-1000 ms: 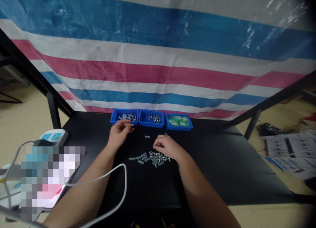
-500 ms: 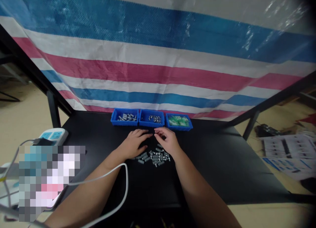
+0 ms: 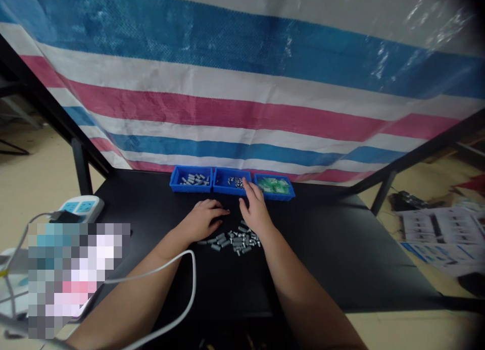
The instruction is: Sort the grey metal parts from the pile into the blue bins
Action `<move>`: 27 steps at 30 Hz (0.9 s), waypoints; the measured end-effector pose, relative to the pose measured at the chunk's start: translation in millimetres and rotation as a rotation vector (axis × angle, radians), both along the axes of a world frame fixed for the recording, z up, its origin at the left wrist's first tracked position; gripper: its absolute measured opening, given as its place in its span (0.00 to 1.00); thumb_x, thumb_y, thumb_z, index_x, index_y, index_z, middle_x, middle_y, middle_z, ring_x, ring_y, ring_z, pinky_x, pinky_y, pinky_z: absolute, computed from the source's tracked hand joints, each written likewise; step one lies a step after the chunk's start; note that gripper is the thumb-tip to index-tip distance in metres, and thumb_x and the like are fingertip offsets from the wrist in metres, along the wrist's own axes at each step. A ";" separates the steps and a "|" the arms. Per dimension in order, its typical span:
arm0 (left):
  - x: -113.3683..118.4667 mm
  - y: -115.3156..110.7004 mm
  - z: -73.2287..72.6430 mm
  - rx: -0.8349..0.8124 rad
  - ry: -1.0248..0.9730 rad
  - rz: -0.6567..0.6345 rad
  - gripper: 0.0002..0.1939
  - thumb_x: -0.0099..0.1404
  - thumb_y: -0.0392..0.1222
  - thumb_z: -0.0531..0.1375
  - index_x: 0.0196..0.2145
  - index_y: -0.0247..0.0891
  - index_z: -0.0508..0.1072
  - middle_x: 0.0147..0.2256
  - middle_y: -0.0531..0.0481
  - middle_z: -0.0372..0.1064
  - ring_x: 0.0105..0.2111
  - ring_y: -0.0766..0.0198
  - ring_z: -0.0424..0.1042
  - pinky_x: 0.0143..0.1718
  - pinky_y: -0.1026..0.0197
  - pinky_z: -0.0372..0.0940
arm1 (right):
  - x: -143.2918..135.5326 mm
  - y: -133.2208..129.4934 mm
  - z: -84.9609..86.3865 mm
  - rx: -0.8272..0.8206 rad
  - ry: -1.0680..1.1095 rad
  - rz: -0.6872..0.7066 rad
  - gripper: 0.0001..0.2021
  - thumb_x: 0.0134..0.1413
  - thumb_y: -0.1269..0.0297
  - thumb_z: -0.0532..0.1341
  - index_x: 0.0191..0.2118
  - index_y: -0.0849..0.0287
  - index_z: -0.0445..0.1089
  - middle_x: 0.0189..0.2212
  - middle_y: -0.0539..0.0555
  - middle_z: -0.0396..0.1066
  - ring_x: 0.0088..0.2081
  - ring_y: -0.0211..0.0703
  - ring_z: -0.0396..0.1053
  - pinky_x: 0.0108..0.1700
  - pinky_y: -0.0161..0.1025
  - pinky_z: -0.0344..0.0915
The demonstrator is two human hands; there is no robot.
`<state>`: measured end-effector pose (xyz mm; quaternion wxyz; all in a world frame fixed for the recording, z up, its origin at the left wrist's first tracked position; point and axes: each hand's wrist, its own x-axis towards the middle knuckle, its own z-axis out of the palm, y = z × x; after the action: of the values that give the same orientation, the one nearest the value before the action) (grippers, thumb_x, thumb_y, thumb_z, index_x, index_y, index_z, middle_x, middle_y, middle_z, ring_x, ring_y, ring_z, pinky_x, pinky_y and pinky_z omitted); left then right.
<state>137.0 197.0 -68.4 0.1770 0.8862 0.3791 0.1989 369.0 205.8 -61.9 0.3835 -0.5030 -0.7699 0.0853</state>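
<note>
My left hand (image 3: 204, 219) rests low over the black table, fingers loosely curved and thumb apart from the index finger. A tiny light spot shows at its fingertip, too small to name. With fingers stretched forward and thumb apart, my right hand (image 3: 256, 208) reaches to the front right corner of the middle blue bin (image 3: 227, 189), which holds small shiny metal pieces (image 3: 238, 181). I see nothing held in it. Between my forearms lies a loose pile of grey metal cylinders and small screw-like parts (image 3: 238, 243).
The left blue bin (image 3: 191, 188) holds silvery cylinders; the right blue bin (image 3: 282, 195) holds green-tinted packets. A power strip (image 3: 85, 207) and a blurred-out object (image 3: 76, 274) lie at the left. A white cable (image 3: 195, 277) loops past my left forearm. Striped sheeting (image 3: 235, 107) hangs behind.
My right hand has moved forward from beside my left fingertips to the middle bin, its fingers straightening. My left hand has shifted slightly left.
</note>
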 end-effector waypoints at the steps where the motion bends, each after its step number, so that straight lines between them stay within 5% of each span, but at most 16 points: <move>1: -0.2 -0.4 0.7 -0.005 0.007 0.000 0.22 0.66 0.37 0.62 0.57 0.52 0.75 0.52 0.45 0.70 0.52 0.53 0.69 0.55 0.47 0.62 | 1.6 -1.7 2.7 0.009 0.019 -0.003 0.29 0.66 0.69 0.55 0.71 0.52 0.55 0.61 0.61 0.61 0.63 0.53 0.61 0.65 0.52 0.61; 4: 0.1 -0.9 2.6 -0.010 0.021 -0.006 0.21 0.67 0.37 0.61 0.56 0.53 0.75 0.52 0.46 0.70 0.51 0.53 0.69 0.54 0.48 0.62 | 8.6 -8.5 11.6 -0.059 0.068 0.055 0.18 0.65 0.67 0.57 0.58 0.55 0.70 0.46 0.59 0.70 0.44 0.46 0.71 0.49 0.43 0.69; 8: 7.6 -1.2 1.0 0.026 0.040 0.060 0.16 0.69 0.39 0.60 0.52 0.50 0.78 0.48 0.46 0.73 0.49 0.53 0.69 0.49 0.50 0.62 | 19.1 -17.7 21.0 -0.319 -0.027 0.260 0.06 0.61 0.66 0.62 0.42 0.56 0.75 0.29 0.49 0.71 0.27 0.36 0.64 0.33 0.35 0.61; 14: 14.6 3.1 -9.6 0.037 0.001 0.182 0.11 0.68 0.36 0.60 0.44 0.44 0.80 0.43 0.46 0.76 0.43 0.55 0.71 0.45 0.52 0.64 | 27.6 -28.8 30.0 -0.625 -0.194 0.396 0.04 0.52 0.68 0.68 0.36 0.56 0.76 0.25 0.46 0.73 0.26 0.34 0.66 0.31 0.33 0.55; 20: 1.4 6.6 -5.2 0.000 -0.316 0.292 0.12 0.68 0.33 0.55 0.41 0.41 0.79 0.43 0.45 0.74 0.41 0.59 0.75 0.45 0.56 0.70 | 28.0 -29.0 27.6 -0.649 -0.181 0.362 0.04 0.53 0.72 0.64 0.32 0.56 0.75 0.23 0.45 0.73 0.26 0.35 0.67 0.34 0.34 0.59; 27: -23.8 13.3 11.9 0.273 -0.649 0.632 0.10 0.67 0.37 0.61 0.44 0.43 0.80 0.48 0.45 0.74 0.50 0.55 0.74 0.58 0.50 0.67 | 31.5 -27.2 25.7 -0.646 -0.202 0.343 0.04 0.57 0.69 0.64 0.33 0.55 0.76 0.22 0.46 0.73 0.24 0.36 0.66 0.36 0.37 0.60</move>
<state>113.2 210.4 -56.5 0.0989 0.6347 0.5257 0.5577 400.5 178.6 -36.2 0.1071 -0.4677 -0.8102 0.3367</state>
